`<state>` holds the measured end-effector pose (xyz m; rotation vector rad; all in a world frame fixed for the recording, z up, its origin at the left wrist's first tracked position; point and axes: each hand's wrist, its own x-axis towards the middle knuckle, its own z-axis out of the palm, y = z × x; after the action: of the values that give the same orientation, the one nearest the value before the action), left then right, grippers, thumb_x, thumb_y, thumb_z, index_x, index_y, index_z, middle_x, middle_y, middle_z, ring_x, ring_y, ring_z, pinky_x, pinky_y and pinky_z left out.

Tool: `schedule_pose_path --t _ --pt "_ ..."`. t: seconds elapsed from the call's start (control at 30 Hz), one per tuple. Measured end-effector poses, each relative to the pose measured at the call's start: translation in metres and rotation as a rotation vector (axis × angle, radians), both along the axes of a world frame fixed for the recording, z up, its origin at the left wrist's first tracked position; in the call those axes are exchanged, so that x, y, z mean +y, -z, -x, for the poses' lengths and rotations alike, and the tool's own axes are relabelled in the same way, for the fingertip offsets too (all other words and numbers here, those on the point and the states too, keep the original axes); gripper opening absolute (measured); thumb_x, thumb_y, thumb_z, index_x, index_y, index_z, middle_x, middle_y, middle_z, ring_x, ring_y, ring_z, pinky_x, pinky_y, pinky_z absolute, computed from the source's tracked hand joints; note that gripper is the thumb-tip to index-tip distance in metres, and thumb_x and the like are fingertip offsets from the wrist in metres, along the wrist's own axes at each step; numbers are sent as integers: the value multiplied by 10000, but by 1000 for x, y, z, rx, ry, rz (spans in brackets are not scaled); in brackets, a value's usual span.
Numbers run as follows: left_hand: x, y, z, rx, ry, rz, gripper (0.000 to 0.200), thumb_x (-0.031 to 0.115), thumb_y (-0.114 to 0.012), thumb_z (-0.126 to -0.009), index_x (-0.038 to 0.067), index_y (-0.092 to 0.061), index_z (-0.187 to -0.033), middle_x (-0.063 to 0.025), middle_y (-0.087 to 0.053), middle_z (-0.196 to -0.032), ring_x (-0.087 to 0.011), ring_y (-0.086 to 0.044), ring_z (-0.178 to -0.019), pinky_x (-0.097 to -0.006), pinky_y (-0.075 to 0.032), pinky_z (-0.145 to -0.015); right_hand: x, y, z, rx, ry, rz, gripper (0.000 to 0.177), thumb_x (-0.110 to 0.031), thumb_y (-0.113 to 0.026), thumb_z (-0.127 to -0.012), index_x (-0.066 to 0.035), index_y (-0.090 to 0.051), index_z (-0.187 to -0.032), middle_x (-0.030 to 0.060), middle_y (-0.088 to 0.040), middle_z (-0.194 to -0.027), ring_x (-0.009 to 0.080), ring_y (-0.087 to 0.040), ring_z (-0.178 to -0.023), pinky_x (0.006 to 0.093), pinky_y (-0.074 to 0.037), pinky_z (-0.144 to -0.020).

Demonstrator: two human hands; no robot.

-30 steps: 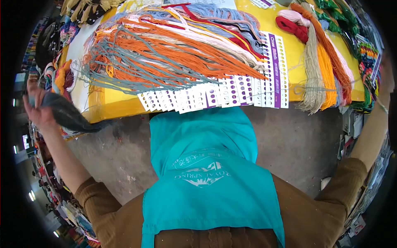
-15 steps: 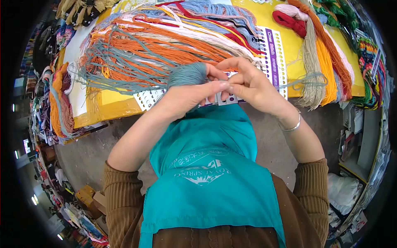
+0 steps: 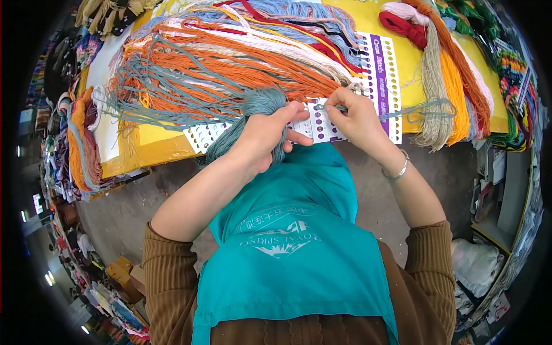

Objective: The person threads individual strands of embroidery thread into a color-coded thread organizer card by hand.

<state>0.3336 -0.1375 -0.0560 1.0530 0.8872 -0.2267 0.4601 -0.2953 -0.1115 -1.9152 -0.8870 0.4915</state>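
Observation:
My left hand [image 3: 265, 131] is wrapped around a grey-teal skein of embroidery thread [image 3: 263, 102], whose lower part hangs over the table edge. Its fingertips touch the white punched thread card [image 3: 318, 127]. At the card's holes, my right hand [image 3: 357, 119] pinches grey-teal thread [image 3: 341, 108] between thumb and forefinger; strands of that colour run out to the right beyond the hand. Orange threads [image 3: 230, 72] fan out leftward from the card, with cut grey-teal strands [image 3: 164, 112] lying over them.
The yellow table [image 3: 155, 164] also bears blue, red and white threads at the back. A purple-striped card [image 3: 376, 69] reading "Cross Stitch" lies beyond my right hand. Beige hanks [image 3: 434, 86] and yellow hanks [image 3: 454, 103] hang over the right edge. Orange hanks [image 3: 80, 138] hang at the left.
My hands, fingertips together before, have moved apart. The left has turned and drawn the skein down toward me; the right now pinches thread at the card.

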Motion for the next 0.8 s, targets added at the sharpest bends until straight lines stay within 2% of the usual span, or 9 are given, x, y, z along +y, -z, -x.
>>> schedule_pose_path --t 0.2,0.4,0.5,0.6,0.8 --pt "-5 13 -3 -92 131 -91 343 202 -529 -972 1 -559 -1249 -104 -659 -1077 -105 -583 -641 -222 -379 -479 2 1 -2 -7 -1 28 82 -73 -645 -809 -8 -609 -843 141 -658 -755 256 -647 -651 358 -482 -593" --pt "-6 29 -11 -159 158 -207 252 108 -533 -953 -7 -543 -1177 -108 -666 -936 -97 -537 -511 -224 -357 -402 3 2 -3 -38 -7 9 93 -75 -658 -802 -5 -613 -843 136 -668 -760 245 -657 -669 352 -494 -610" --pt "-6 33 -19 -163 105 -188 220 88 -537 -940 -16 -556 -1133 -99 -665 -851 -93 -523 -475 -224 -353 -385 3 2 -4 4 -17 -1 79 -72 -652 -835 -5 -636 -873 44 -654 -740 91 -597 -673 270 -484 -609" --pt "-4 33 -26 -149 172 -184 163 85 -538 -931 -23 -578 -1046 -89 -663 -799 -84 -519 -471 -221 -356 -393 3 -1 -7 98 -26 8 120 -100 -673 -820 0 -640 -879 98 -683 -761 176 -663 -690 314 -508 -630" --pt "-2 33 -25 -131 213 -350 121 119 -567 -926 8 -609 -949 -66 -662 -746 -68 -494 -457 -227 -352 -397 4 2 -11 269 -47 38 139 -127 -682 -833 -7 -645 -892 77 -636 -660 124 -604 -595 291 -468 -556"
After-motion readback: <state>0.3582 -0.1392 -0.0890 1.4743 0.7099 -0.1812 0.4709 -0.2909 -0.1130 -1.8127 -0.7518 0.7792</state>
